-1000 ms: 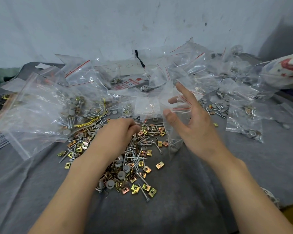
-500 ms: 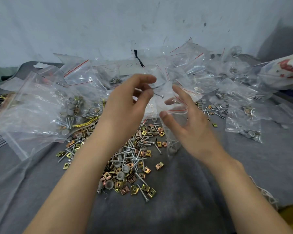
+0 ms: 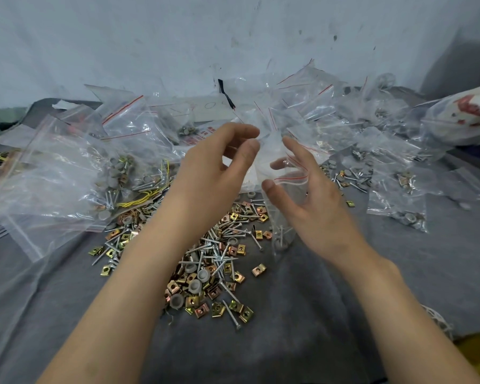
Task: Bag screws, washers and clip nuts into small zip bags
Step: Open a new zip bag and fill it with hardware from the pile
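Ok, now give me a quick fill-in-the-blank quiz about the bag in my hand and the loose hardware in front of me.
1. The right hand holds a small zip bag whose seal strip is ___ in colour.
2. The loose pile of screws, washers and clip nuts lies on a ___ cloth.
3. The square brass-coloured pieces in that pile are the ___.

Missing words: red; grey; clip nuts.

Soft, cool, even light left only faint shadows on the grey cloth-covered table [image 3: 302, 342]. White glare streaked nearly every clear plastic zip bag [image 3: 67, 173]. A dark shadow crossed the pale, scuffed wall [image 3: 150, 37] at upper right. Wide-angle distortion bent the edges, where a red-and-white printed bag [image 3: 466, 115] blurred.
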`<state>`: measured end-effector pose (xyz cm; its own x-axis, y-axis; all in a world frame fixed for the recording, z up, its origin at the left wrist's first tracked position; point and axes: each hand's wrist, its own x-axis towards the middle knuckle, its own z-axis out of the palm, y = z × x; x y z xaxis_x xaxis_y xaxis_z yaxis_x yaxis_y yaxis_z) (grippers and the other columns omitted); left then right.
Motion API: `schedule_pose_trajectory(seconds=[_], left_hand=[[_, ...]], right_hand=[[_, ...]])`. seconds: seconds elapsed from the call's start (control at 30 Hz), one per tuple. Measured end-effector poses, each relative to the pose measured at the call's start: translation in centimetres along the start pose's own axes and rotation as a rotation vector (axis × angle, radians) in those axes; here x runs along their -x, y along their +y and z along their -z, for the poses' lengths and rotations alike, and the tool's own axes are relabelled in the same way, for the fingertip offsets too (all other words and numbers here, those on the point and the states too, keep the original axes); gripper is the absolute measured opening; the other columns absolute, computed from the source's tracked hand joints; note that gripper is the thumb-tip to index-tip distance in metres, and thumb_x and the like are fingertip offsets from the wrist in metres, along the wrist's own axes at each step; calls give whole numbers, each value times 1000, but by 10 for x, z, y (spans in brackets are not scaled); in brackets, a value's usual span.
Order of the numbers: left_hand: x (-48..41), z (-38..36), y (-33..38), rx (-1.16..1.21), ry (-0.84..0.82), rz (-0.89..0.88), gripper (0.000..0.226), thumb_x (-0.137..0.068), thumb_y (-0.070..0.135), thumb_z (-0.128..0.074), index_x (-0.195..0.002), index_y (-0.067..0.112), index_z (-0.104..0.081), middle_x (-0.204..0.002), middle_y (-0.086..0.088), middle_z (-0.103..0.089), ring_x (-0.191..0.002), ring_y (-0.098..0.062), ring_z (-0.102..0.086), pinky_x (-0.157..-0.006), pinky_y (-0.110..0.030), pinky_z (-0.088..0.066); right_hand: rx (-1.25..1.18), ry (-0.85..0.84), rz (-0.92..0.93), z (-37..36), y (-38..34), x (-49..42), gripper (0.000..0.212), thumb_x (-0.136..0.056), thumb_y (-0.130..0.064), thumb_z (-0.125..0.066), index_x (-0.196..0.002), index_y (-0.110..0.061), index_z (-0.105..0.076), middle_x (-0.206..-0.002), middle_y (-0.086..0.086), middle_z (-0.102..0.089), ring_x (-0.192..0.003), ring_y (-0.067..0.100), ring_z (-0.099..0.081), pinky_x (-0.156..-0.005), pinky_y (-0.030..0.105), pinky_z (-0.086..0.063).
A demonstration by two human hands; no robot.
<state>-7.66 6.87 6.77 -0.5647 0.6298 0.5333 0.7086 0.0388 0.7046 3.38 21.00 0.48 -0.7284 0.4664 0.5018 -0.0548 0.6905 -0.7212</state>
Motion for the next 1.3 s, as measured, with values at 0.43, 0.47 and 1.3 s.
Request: schedule_pose_trajectory(seconds=[0.43, 0.47, 1.3], left_hand=[[17, 15, -46, -309, -163, 236, 30, -101, 36, -48, -128, 26, -56, -94, 21, -58, -85, 6, -56, -68, -15, -43], [20, 17, -50, -358, -198, 250, 30, -102, 36, -48, -128, 24, -57, -95, 18, -59, -85, 5, -56, -68, -17, -44], [30, 8, -70, -796, -435, 296, 34, -104, 36, -38, -131, 28, -57, -125, -6, -54, -122, -27, -45, -105, -45, -39]], right_hand=[[-17, -1, -17, 1, -1, 2, 73, -87, -74, -51, -151, -48, -26, -121, -36, -54, -125, -4, -51, -98, 15, -35], [-17, -4, -18, 2, -1, 2, 74, -87, -73, -51, -152, -47, -26, -122, -35, -55, -124, -5, -51, -96, 13, -34], [-37, 9, -34, 4, -2, 1, 75, -87, -76, -49, -152, -45, -28, -122, -35, -54, -125, -10, -47, -91, 0, -32]])
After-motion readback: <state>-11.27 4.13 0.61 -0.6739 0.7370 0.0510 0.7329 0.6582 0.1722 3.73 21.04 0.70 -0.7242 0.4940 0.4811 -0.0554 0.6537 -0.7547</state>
